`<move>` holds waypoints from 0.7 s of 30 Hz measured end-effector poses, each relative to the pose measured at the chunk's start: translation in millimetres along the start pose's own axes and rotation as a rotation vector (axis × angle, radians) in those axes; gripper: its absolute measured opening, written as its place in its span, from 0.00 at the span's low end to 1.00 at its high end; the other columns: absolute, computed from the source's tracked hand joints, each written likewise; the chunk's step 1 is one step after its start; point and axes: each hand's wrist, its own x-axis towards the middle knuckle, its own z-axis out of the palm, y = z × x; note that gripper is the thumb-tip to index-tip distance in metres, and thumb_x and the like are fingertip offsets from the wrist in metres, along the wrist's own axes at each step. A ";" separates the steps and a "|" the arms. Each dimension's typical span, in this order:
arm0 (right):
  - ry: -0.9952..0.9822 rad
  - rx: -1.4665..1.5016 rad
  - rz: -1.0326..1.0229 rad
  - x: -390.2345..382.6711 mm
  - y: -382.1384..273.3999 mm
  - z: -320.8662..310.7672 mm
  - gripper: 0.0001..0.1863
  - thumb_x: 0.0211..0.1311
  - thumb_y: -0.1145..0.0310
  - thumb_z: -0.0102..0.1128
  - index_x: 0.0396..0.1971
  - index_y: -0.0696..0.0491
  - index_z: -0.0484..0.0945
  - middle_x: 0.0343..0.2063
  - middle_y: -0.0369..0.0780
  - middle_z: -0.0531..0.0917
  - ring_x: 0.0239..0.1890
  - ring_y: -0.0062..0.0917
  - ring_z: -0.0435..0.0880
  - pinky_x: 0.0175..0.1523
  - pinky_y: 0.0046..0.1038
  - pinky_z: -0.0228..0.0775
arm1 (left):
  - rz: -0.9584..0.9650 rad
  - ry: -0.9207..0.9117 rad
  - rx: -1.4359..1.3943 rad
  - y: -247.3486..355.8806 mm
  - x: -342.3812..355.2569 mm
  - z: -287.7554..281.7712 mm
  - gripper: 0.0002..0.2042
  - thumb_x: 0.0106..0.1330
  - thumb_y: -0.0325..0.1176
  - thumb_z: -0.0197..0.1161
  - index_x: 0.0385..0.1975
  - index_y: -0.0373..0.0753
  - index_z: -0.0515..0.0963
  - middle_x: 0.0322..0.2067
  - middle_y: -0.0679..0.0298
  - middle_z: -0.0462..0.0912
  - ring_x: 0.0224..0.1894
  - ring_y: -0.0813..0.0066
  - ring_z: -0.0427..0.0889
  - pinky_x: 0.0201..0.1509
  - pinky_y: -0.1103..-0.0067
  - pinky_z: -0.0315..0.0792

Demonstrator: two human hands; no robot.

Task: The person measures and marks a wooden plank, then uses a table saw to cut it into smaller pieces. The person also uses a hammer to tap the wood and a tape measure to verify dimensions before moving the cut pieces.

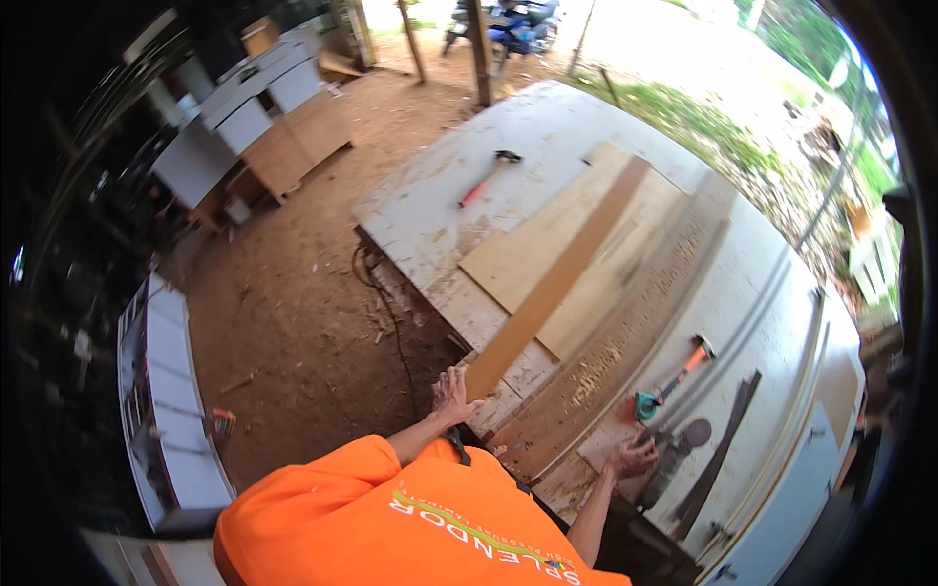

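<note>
"What is your left hand (451, 397) doing?"

"It is touching the near end of the brown board (565, 275), which is stretching across the plywood (523, 254) toward the far side; I cannot tell whether you are gripping it."

"And your right hand (632, 459)?"

"Farther right, it is holding its fingers parted beside the dark power tool (672, 459)."

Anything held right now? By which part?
Left hand holds the long, flat brown wooden board by its near end. Right hand is at the dark, elongated power tool; grip unclear.
</note>
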 end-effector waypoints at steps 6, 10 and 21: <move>0.058 0.022 -0.190 5.1 42.0 20.4 0.21 0.66 0.54 0.62 0.52 0.52 0.79 0.45 0.45 0.80 0.47 0.43 0.80 0.51 0.45 0.72 | -0.144 0.057 0.053 0.0 6.8 39.1 0.47 0.58 0.45 0.72 0.71 0.29 0.53 0.69 0.44 0.53 0.72 0.38 0.55 0.70 0.48 0.59; -0.029 0.006 -0.131 0.7 36.8 17.5 0.19 0.64 0.59 0.63 0.51 0.53 0.78 0.45 0.45 0.78 0.48 0.43 0.78 0.55 0.45 0.70 | -0.160 -0.006 -0.092 9.1 9.7 52.9 0.49 0.61 0.41 0.69 0.75 0.30 0.44 0.76 0.39 0.36 0.77 0.30 0.43 0.77 0.46 0.48; -0.016 0.218 -0.087 -7.2 12.0 -45.7 0.16 0.52 0.72 0.59 0.43 0.56 0.74 0.42 0.47 0.76 0.49 0.45 0.75 0.57 0.48 0.68 | -0.124 -0.019 -0.080 9.7 -4.0 32.9 0.55 0.55 0.44 0.73 0.77 0.35 0.41 0.75 0.37 0.41 0.77 0.33 0.46 0.77 0.45 0.49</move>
